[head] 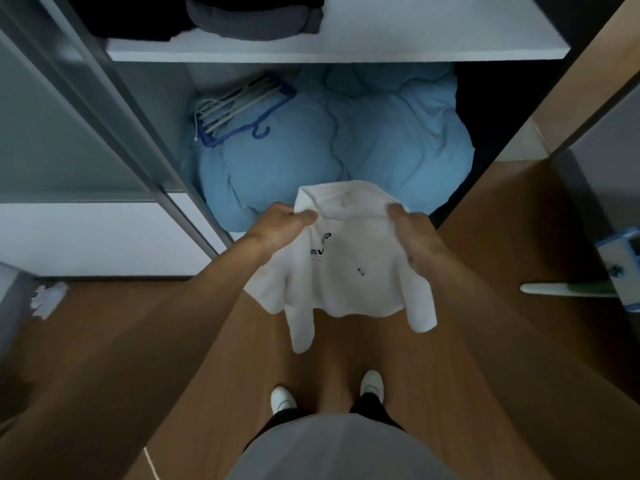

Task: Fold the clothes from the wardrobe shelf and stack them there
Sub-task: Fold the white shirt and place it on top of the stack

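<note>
Hoodie (349, 271), white with a dark print on the chest, hangs in mid-air before the open wardrobe, above the wooden floor (485, 341) and the person's white shoes (284, 398). Both hands are clamped on it near the hood: the left hand (284, 223) pinches the cloth at one shoulder between thumb and fingers, and the right hand (415, 237) grips the other shoulder with curled fingers. The hood stands up between them and the sleeves dangle below. The hands are apart, one at each side of the garment. Higher up, the white shelf (346, 50) carries folded dark clothes (252, 19) at its left end. Under the shelf lies a blue duvet (381, 140), with a bunch of hangers (239, 105) resting on its left part.
</note>
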